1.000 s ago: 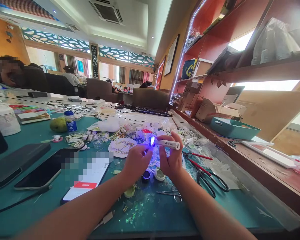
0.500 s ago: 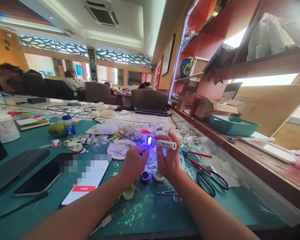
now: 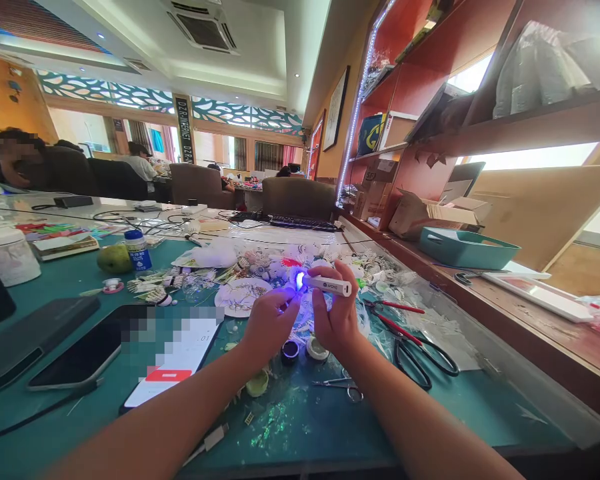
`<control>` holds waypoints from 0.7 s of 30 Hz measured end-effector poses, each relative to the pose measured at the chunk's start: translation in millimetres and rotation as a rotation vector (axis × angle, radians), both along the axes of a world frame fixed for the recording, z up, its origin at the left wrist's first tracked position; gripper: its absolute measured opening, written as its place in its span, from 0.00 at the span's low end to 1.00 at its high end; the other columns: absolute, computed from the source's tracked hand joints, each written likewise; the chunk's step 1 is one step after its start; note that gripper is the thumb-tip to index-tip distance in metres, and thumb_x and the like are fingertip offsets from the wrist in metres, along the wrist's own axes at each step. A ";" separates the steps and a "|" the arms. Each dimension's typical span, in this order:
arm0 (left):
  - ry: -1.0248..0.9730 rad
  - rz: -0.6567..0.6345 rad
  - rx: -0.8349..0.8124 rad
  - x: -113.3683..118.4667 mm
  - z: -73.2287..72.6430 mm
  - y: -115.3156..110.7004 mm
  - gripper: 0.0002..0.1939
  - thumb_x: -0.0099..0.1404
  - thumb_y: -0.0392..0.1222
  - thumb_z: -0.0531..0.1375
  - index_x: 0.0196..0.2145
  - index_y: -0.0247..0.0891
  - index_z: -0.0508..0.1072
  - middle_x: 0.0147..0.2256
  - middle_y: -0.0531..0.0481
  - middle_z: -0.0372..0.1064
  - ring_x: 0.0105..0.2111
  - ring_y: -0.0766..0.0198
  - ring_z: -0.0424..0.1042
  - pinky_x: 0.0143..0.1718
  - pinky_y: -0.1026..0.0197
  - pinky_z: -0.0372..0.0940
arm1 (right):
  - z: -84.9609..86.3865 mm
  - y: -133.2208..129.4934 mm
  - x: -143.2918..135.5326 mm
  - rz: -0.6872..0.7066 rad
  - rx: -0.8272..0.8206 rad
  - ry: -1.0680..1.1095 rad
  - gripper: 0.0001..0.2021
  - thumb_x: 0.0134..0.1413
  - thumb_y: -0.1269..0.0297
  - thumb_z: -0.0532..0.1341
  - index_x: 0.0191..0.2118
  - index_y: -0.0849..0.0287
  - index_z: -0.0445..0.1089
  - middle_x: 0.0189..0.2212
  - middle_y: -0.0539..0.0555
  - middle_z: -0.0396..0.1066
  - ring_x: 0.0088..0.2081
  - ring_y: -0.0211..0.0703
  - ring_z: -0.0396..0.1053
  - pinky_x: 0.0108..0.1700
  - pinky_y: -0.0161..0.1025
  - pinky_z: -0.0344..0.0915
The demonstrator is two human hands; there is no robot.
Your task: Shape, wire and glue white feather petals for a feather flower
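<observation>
— Above the bench (image 3: 330,433), your right hand (image 3: 336,320) has its fingers clamped on the UV lamp pen (image 3: 329,286)?

— Yes; keep its glow steady on the small piece (image 3: 286,301) pinched in your left hand (image 3: 267,323).

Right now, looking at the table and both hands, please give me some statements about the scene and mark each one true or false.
1. The right hand holds a white pen light with a violet glow at its tip. True.
2. The left hand holds the scissors. False: the scissors lie on the table, right of the hands.
3. A small dark jar sits on the table below the hands. True.
4. The teal basket stands on the green mat. False: it stands on the wooden ledge.
</observation>
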State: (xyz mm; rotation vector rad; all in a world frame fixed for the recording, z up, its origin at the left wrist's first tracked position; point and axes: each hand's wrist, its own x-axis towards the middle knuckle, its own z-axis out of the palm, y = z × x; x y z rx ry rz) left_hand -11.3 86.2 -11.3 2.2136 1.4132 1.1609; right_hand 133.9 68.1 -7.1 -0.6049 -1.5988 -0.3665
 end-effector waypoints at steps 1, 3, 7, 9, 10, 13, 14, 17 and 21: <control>-0.009 -0.005 0.004 -0.1 -0.1 -0.1 0.10 0.74 0.45 0.62 0.45 0.35 0.76 0.42 0.48 0.77 0.38 0.60 0.78 0.42 0.53 0.75 | -0.2 0.2 0.0 -0.001 0.002 0.001 0.30 0.67 0.76 0.53 0.70 0.58 0.45 0.49 0.63 0.73 0.46 0.51 0.76 0.52 0.61 0.72; -0.029 -0.021 0.013 -0.5 0.2 -0.7 0.10 0.74 0.45 0.62 0.45 0.35 0.76 0.42 0.48 0.77 0.38 0.60 0.78 0.41 0.53 0.75 | -0.4 0.7 0.2 -0.003 0.007 0.003 0.30 0.67 0.75 0.53 0.70 0.57 0.45 0.49 0.63 0.73 0.47 0.51 0.76 0.51 0.61 0.72; -0.080 -0.057 0.029 -1.1 2.0 -2.4 0.11 0.74 0.46 0.62 0.47 0.36 0.76 0.45 0.47 0.77 0.41 0.58 0.78 0.44 0.51 0.75 | -0.2 1.0 0.6 0.004 0.002 0.002 0.31 0.67 0.75 0.53 0.71 0.56 0.45 0.49 0.63 0.72 0.46 0.52 0.76 0.51 0.62 0.73; -0.107 -0.073 0.037 -1.1 3.2 -3.0 0.11 0.74 0.46 0.62 0.47 0.36 0.77 0.46 0.46 0.77 0.43 0.57 0.78 0.47 0.49 0.75 | 0.0 0.6 0.4 0.005 -0.002 0.003 0.31 0.66 0.75 0.53 0.71 0.56 0.45 0.49 0.63 0.72 0.47 0.52 0.76 0.51 0.61 0.73; -0.119 -0.080 0.041 -1.0 3.6 -3.2 0.11 0.74 0.46 0.62 0.47 0.36 0.77 0.47 0.46 0.77 0.44 0.56 0.78 0.49 0.48 0.74 | 0.1 0.4 0.1 0.005 -0.002 0.006 0.31 0.66 0.75 0.53 0.71 0.55 0.45 0.49 0.63 0.72 0.47 0.51 0.75 0.51 0.61 0.73; -0.152 -0.098 0.051 -0.5 4.2 -3.1 0.11 0.74 0.46 0.62 0.47 0.36 0.77 0.48 0.45 0.77 0.47 0.55 0.77 0.52 0.45 0.73 | 0.0 0.0 -1.0 0.003 -0.005 0.015 0.31 0.66 0.75 0.54 0.70 0.55 0.46 0.49 0.62 0.72 0.47 0.52 0.75 0.52 0.62 0.72; -0.162 -0.102 0.052 -0.3 4.1 -3.0 0.11 0.74 0.46 0.62 0.47 0.36 0.77 0.48 0.45 0.77 0.47 0.54 0.77 0.52 0.45 0.73 | 0.0 0.0 -1.3 0.004 -0.007 0.018 0.30 0.66 0.75 0.54 0.70 0.55 0.46 0.49 0.62 0.72 0.47 0.52 0.75 0.52 0.62 0.72; -0.188 -0.108 0.049 -0.4 3.4 -2.7 0.11 0.74 0.46 0.62 0.47 0.36 0.77 0.47 0.45 0.77 0.46 0.55 0.78 0.51 0.46 0.73 | 0.1 -0.1 -1.9 0.003 -0.014 0.031 0.29 0.66 0.75 0.53 0.70 0.56 0.47 0.48 0.62 0.72 0.47 0.52 0.75 0.52 0.62 0.72; -0.207 -0.115 0.050 -1.1 2.7 -2.7 0.11 0.74 0.46 0.62 0.47 0.36 0.77 0.47 0.46 0.77 0.46 0.55 0.78 0.51 0.46 0.73 | -0.2 -0.3 -2.1 -0.009 -0.024 0.044 0.29 0.66 0.75 0.54 0.69 0.56 0.49 0.48 0.62 0.72 0.48 0.52 0.74 0.52 0.62 0.72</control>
